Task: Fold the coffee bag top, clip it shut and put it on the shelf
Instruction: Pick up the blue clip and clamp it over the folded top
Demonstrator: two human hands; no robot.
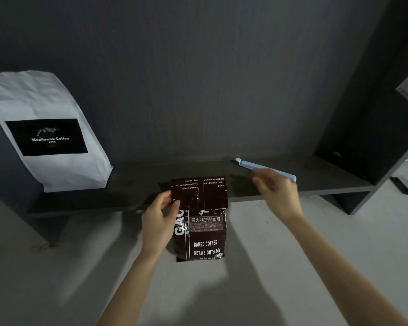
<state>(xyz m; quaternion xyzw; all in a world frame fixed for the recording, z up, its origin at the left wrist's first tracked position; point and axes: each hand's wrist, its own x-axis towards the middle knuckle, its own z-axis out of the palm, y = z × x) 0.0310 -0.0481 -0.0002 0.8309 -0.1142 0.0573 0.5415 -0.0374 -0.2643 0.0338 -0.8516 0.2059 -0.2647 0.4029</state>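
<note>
Pinching the folded top at centre frame, the left hand (pixel 159 218) grips the coffee bag (pixel 199 228) below the shelf (pixel 137 184). Right of centre, the right hand (pixel 277 192) reaches the blue clip (pixel 264 167), fingers loose, nothing grasped. One-handed, that fold could spring open.

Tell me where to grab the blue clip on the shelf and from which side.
Take the blue clip around its middle, from above and the front. It lies flat on the shelf, long and thin, so pinch across its narrow width. The right hand is already over its near end, probably best placed for this.
</note>
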